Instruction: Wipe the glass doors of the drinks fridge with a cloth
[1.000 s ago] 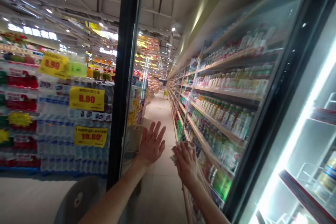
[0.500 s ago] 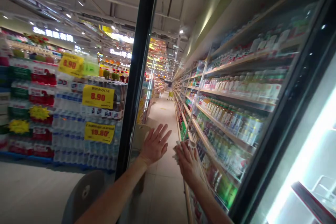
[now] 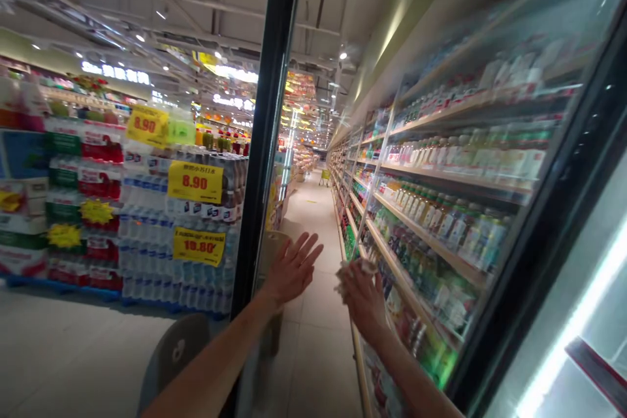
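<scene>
I face an open glass cooler door (image 3: 343,144) framed in black (image 3: 267,124). My left hand (image 3: 291,268) lies flat on the glass near the frame's left side, fingers spread. My right hand (image 3: 362,294) presses a crumpled pale cloth (image 3: 356,269) against the same pane, fingers bent over it. Through the glass I see the aisle and rows of bottled drinks (image 3: 431,215) on shelves.
Stacked packs of bottled water with yellow price signs (image 3: 194,181) stand at the left behind the door frame. A grey rounded object (image 3: 171,356) sits low by my left arm. A lit cooler interior (image 3: 578,320) is at the right edge. The tiled aisle (image 3: 313,222) runs ahead.
The view has swung leftward, so the door frame and both hands sit further right in the picture. My right hand with the cloth has shifted slightly right on the glass.
</scene>
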The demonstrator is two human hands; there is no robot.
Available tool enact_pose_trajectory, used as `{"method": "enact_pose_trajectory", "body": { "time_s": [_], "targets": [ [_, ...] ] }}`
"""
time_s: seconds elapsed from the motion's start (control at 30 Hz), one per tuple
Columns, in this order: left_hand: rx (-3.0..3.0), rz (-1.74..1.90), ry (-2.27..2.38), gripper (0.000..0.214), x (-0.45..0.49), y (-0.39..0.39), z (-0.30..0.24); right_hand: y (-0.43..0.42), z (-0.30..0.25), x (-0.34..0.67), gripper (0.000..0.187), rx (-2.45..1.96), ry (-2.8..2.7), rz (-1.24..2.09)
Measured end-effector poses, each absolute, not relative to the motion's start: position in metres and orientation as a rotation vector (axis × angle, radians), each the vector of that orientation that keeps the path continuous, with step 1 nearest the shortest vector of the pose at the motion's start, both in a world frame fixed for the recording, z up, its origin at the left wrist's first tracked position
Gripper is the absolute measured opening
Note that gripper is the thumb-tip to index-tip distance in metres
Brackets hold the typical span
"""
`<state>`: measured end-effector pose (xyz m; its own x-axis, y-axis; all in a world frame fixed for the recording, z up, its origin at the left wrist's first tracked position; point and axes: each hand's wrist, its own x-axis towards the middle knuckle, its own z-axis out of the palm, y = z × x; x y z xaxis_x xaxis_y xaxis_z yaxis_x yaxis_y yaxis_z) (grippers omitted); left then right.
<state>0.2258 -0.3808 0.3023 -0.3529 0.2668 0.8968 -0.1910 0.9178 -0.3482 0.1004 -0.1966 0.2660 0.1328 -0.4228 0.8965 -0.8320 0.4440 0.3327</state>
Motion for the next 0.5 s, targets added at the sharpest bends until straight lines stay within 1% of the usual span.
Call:
{"method": "enact_pose_trajectory", "body": {
  "time_s": [0.1,0.17,0.23,0.33,0.4,0.43,0.5],
  "targets": [
    [-0.042,0.485,-1.9,0.047,0.226,-0.382,0.301,-0.194,0.328,0.078,0.059,0.911,-1.376,0.601],
    [-0.044,0.48,-1.896,0.046,0.225,-0.383,0.3,-0.194,0.349,0.073,0.062,0.864,-1.334,0.635],
    [-0.059,0.472,-1.872,0.046,0.224,-0.383,0.3,-0.193,0.337,0.08,0.059,0.947,-1.351,0.573],
    [-0.077,0.466,-1.838,0.045,0.222,-0.383,0.301,-0.19,0.284,0.098,0.05,1.223,-1.408,0.368],
    [-0.08,0.474,-1.83,0.045,0.222,-0.384,0.301,-0.187,0.265,0.101,0.046,1.331,-1.421,0.3],
    [-0.076,0.478,-1.832,0.045,0.221,-0.384,0.301,-0.187,0.267,0.098,0.046,1.326,-1.427,0.302],
    [-0.067,0.484,-1.847,0.045,0.22,-0.385,0.3,-0.186,0.294,0.086,0.049,1.187,-1.419,0.38]
  ]
}}
